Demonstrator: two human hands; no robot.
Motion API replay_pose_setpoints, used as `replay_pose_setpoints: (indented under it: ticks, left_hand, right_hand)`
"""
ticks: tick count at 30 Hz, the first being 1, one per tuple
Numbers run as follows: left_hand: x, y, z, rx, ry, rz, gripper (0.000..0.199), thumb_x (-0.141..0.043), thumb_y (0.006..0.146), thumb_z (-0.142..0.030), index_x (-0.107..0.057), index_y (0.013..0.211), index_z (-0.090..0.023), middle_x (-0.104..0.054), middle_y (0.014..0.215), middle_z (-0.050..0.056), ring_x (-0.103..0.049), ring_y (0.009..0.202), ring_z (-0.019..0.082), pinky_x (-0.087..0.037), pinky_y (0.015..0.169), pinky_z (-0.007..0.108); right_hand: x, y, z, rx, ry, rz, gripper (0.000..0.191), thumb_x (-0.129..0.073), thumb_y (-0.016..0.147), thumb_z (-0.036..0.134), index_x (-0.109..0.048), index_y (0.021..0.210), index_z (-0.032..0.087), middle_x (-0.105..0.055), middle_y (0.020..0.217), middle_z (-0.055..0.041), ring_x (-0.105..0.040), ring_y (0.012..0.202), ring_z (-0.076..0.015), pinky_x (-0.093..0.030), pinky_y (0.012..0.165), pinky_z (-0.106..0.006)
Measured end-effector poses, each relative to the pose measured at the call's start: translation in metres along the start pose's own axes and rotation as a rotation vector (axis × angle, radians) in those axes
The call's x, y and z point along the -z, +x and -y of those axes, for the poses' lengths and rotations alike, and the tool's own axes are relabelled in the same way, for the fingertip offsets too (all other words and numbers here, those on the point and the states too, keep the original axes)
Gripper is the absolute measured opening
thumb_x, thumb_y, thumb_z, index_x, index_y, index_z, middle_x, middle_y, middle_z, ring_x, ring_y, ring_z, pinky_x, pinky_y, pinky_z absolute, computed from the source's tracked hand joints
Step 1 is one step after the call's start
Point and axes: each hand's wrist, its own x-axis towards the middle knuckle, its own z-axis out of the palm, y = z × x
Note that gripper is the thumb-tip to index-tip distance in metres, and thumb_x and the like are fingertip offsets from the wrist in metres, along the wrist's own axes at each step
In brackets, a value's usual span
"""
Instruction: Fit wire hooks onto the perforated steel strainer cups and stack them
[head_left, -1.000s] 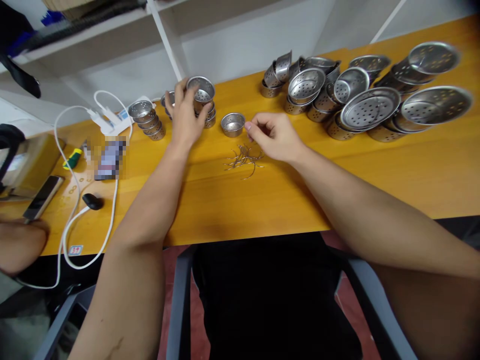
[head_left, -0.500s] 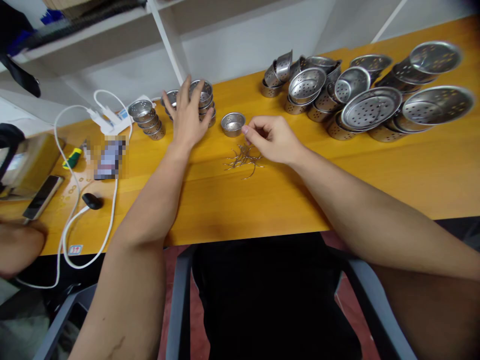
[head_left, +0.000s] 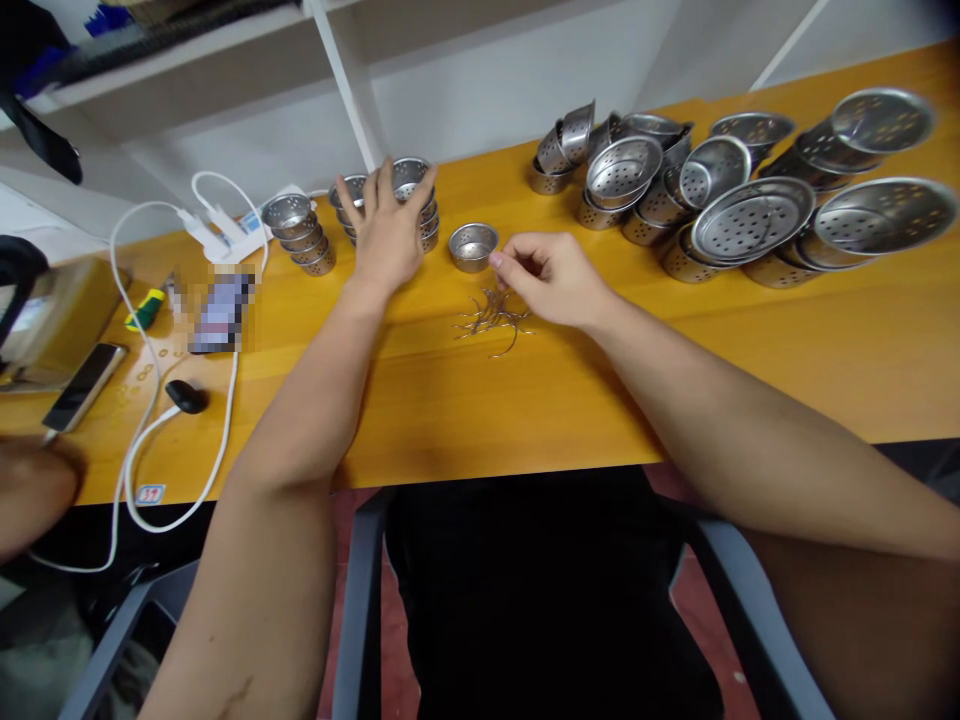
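Observation:
My left hand (head_left: 390, 238) is open, fingers spread, above two stacks of perforated metal strainer cups. It partly hides the left stack (head_left: 349, 192) and the front of the right stack (head_left: 412, 178); whether the fingertips touch the rims I cannot tell. One shallow metal cup (head_left: 474, 247) stands on its own between my hands. Just right of it, my right hand (head_left: 551, 278) is closed with thumb and index finger pinched together; anything between them is too small to make out. Below the shallow cup lies a loose pile of thin bent wires (head_left: 493, 318).
Many perforated cups (head_left: 716, 172) are crowded at the right on the wooden table (head_left: 480, 420). Another cup stack (head_left: 292, 225) stands left, near a power strip (head_left: 232, 240) with white cables. Phones and a green-yellow tool (head_left: 146, 309) lie further left, beside another person's arm (head_left: 34, 495).
My left hand has turned slightly over the stacks, its thumb shifting up and to the right. The right hand keeps its pinch beside the shallow cup. The camera view has shifted a little.

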Motion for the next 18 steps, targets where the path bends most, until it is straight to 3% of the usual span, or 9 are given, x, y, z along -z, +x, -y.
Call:
replay_pose_setpoints:
  ticks: [4,6,8,11,14,18]
  left_hand:
    - [0.01,-0.002,-0.019,-0.032,-0.019,0.067,0.086,-0.034,0.125,-0.094,-0.056,0.188,-0.04,-0.073,0.179,0.0,-0.001,0.189,0.03,0.031,0.159,0.078]
    - [0.019,-0.003,-0.037,-0.005,0.015,0.105,0.084,-0.034,0.124,-0.094,-0.056,0.187,-0.042,-0.08,0.172,-0.001,0.003,0.192,0.027,0.031,0.159,0.076]
    - [0.028,-0.003,-0.055,0.08,0.083,0.126,0.08,-0.033,0.122,-0.093,-0.058,0.183,-0.047,-0.079,0.175,-0.003,0.0,0.193,0.027,0.033,0.159,0.075]
    - [0.035,-0.003,-0.07,0.196,0.163,0.144,0.078,-0.036,0.118,-0.085,-0.054,0.185,-0.051,-0.066,0.192,-0.008,-0.01,0.191,0.031,0.035,0.157,0.078]
    - [0.031,-0.003,-0.061,0.179,0.093,0.107,0.08,-0.049,0.112,-0.081,-0.056,0.187,-0.05,-0.064,0.194,-0.01,-0.006,0.195,0.033,0.039,0.157,0.077]
    - [0.019,-0.004,-0.031,-0.02,-0.088,0.116,0.086,-0.065,0.107,-0.074,-0.053,0.191,-0.059,-0.071,0.188,-0.01,0.009,0.203,0.025,0.026,0.167,0.072]
  right_hand:
    - [0.005,0.0,0.0,0.008,-0.014,0.029,0.085,-0.065,0.113,0.106,-0.055,0.081,0.028,-0.049,0.073,-0.0014,-0.043,0.073,-0.021,-0.036,0.067,-0.04]
    - [0.009,-0.001,0.0,0.002,-0.047,0.097,0.082,-0.069,0.113,0.103,-0.06,0.083,0.028,-0.054,0.072,-0.0012,-0.046,0.073,-0.0209,-0.038,0.071,-0.04]
    - [0.014,-0.002,-0.001,-0.021,-0.103,0.176,0.073,-0.074,0.115,0.093,-0.069,0.087,0.026,-0.066,0.078,-0.0031,-0.053,0.075,-0.0216,-0.041,0.075,-0.041]
    - [0.017,-0.003,-0.003,-0.077,-0.172,0.258,0.053,-0.081,0.115,0.075,-0.079,0.096,0.025,-0.078,0.088,-0.0058,-0.061,0.078,-0.0225,-0.044,0.079,-0.042]
    - [0.015,-0.004,-0.004,-0.11,-0.205,0.297,0.04,-0.085,0.113,0.063,-0.081,0.1,0.025,-0.08,0.089,-0.0061,-0.065,0.079,-0.023,-0.048,0.081,-0.043]
    - [0.016,-0.002,-0.008,-0.102,-0.264,0.221,0.038,-0.083,0.116,0.064,-0.083,0.108,0.027,-0.085,0.106,-0.0122,-0.072,0.089,-0.0291,-0.056,0.087,-0.049]
